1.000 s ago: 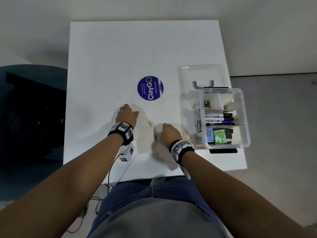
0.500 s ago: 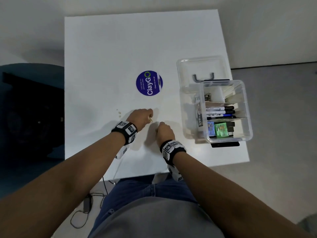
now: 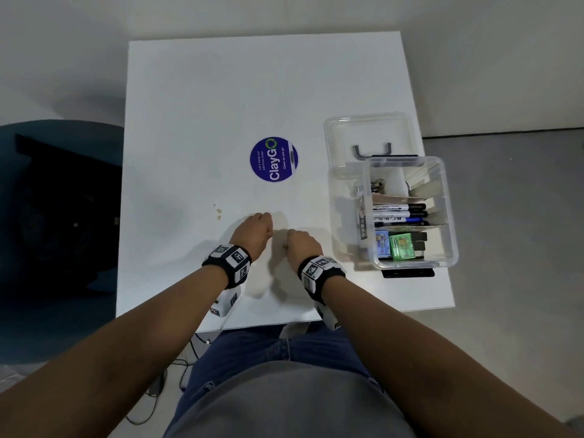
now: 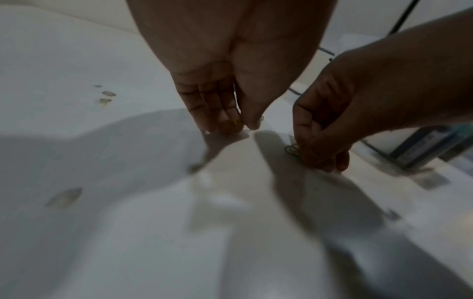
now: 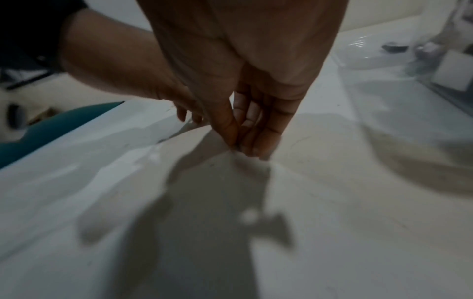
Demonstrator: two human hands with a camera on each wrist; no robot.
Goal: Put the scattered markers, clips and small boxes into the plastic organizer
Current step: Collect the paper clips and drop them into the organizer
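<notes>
Two hands work the last loose clips off a white table, a short way left of the clear plastic organizer. We pinch a yellow paper clip between the thumb and fingertips of our left hand, close to the tabletop; the wrist view shows the thumb pressed against the fingers with the wire caught between them. Our right hand, nearer the organizer, closes its fingertips on a dark green paper clip that appears to lie on the surface. Both hands are clamped, each on its own clip.

To do this well, we judge that each clip should be tipped onto an edge with a fingernail before lifting, since flat wire slides on a smooth top, then carried across and dropped into the far compartment, where other clips seem to sit.

Markers and small boxes lie inside the organizer already. A round blue sticker, left of the organizer, reads "ClayGO", "Clean as you go". The marker labels are too small to read.
</notes>
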